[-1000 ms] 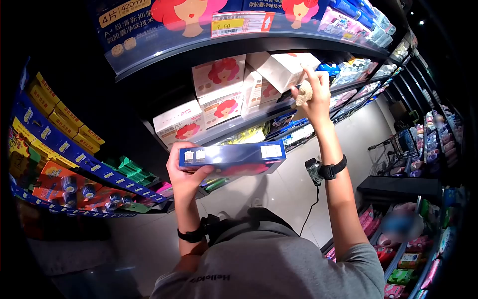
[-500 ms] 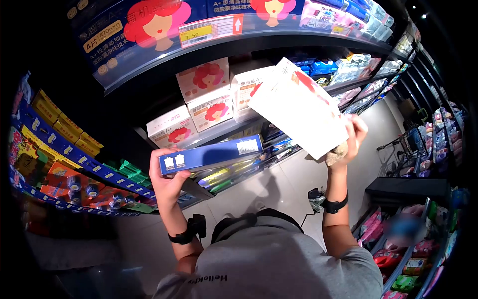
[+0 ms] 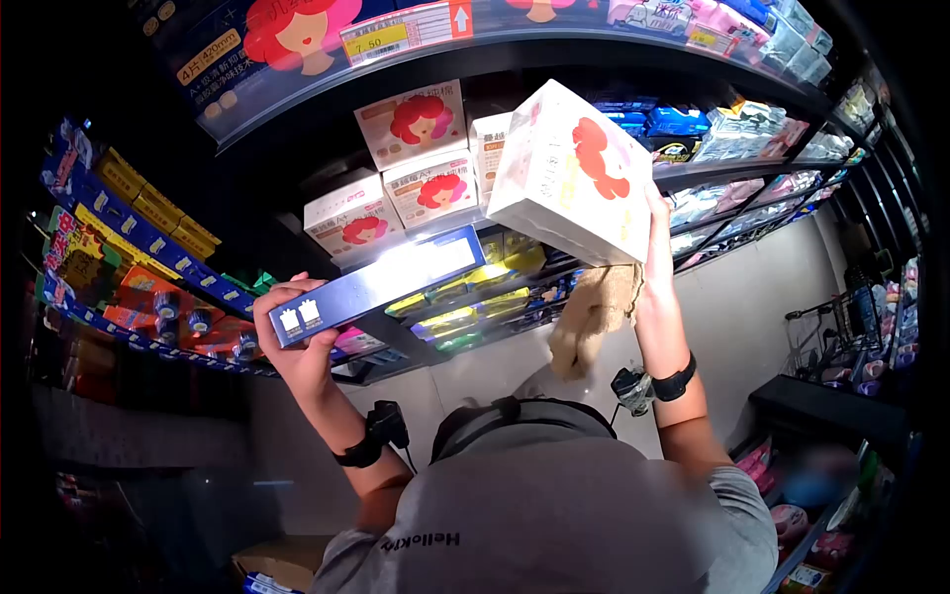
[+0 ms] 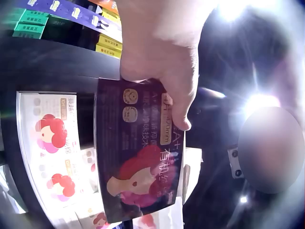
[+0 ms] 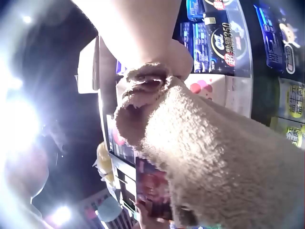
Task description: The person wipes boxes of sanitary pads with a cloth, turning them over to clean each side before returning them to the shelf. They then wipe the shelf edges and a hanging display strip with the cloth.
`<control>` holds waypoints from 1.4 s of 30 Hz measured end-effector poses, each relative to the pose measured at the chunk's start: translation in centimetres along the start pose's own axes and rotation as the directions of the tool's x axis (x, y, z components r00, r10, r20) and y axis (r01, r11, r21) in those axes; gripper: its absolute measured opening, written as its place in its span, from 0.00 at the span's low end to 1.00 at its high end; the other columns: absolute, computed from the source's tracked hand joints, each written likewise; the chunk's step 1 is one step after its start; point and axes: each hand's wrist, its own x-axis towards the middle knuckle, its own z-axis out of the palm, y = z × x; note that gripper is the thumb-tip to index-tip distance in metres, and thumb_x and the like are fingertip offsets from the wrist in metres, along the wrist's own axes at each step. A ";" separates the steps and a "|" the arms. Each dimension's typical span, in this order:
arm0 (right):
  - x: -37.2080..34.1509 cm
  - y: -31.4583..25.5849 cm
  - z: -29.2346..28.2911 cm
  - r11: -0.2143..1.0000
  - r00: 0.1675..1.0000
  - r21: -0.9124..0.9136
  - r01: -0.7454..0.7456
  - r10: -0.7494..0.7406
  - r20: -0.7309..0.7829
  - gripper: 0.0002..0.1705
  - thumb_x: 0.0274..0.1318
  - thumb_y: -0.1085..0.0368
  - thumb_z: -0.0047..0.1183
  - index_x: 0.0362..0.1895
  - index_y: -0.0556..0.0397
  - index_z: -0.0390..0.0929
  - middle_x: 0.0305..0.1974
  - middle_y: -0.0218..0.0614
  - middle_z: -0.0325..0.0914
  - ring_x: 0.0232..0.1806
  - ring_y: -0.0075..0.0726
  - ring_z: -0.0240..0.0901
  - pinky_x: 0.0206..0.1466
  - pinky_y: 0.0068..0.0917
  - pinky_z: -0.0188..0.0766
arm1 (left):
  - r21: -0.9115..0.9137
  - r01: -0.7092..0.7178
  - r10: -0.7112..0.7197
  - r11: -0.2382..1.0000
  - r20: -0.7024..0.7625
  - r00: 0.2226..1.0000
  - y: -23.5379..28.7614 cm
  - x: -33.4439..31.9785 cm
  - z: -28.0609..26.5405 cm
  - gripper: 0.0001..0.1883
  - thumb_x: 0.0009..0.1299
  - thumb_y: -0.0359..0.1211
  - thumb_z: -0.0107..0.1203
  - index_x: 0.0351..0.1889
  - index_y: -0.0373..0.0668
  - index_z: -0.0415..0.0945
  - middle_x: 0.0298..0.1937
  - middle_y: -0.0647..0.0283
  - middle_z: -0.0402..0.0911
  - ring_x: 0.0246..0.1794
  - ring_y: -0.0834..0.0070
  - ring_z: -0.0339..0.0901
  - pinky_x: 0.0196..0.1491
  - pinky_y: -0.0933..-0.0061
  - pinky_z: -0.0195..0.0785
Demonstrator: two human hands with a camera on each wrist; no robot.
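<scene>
My left hand (image 3: 297, 332) grips one end of a flat dark blue box (image 3: 396, 282), thumb on the near side and fingers over the far side. In the left wrist view, the front of this box (image 4: 138, 143) shows a red-haired figure and printed text. My right hand (image 3: 656, 252) holds a white box (image 3: 579, 178) with a red-haired print, tilted, in front of the shelf. Below that box a beige fuzzy cloth (image 3: 592, 317) hangs from the same hand. The cloth (image 5: 214, 152) fills much of the right wrist view and hides most of the fingers there.
Several white boxes (image 3: 426, 183) stand stacked on the shelf ahead. Above them, a shelf edge carries a price tag (image 3: 381, 42). Blue and pale packs (image 3: 683, 124) lie to the right. Yellow boxes (image 3: 148, 203) fill a rack at left. A trolley (image 3: 826, 327) stands behind at right.
My right hand has drawn the white box off the shelf and turned its printed face up. The beige cloth now hangs loose. My left hand has shifted left and tilted the blue box.
</scene>
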 end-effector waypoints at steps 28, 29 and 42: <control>6.1 1.3 0.0 0.659 0.518 0.017 -0.752 0.575 0.634 0.26 0.56 0.52 0.47 0.52 0.57 0.64 0.45 0.40 0.72 0.43 0.31 0.72 0.46 0.26 0.72 | 0.465 -0.382 0.389 0.798 0.085 0.917 6.8 0.5 -3.4 0.34 0.50 0.54 0.61 0.44 0.42 0.59 0.38 0.57 0.72 0.46 0.64 0.70 0.61 0.48 0.49; 6.3 1.2 -0.2 0.511 0.276 -0.034 -0.859 0.518 0.809 0.25 0.56 0.53 0.47 0.52 0.57 0.64 0.45 0.40 0.72 0.43 0.32 0.73 0.45 0.26 0.73 | 0.484 -0.398 0.391 0.779 0.120 0.912 6.8 0.6 -3.6 0.34 0.50 0.53 0.61 0.45 0.42 0.59 0.39 0.57 0.72 0.48 0.63 0.69 0.61 0.48 0.49; 7.0 1.4 0.8 0.792 0.697 -0.092 -0.604 0.581 0.420 0.25 0.56 0.53 0.47 0.51 0.57 0.65 0.45 0.40 0.73 0.42 0.31 0.73 0.43 0.26 0.74 | 0.227 -0.362 0.359 0.904 0.056 0.932 5.8 2.0 -3.8 0.33 0.45 0.51 0.65 0.40 0.43 0.61 0.36 0.58 0.73 0.45 0.64 0.70 0.60 0.48 0.49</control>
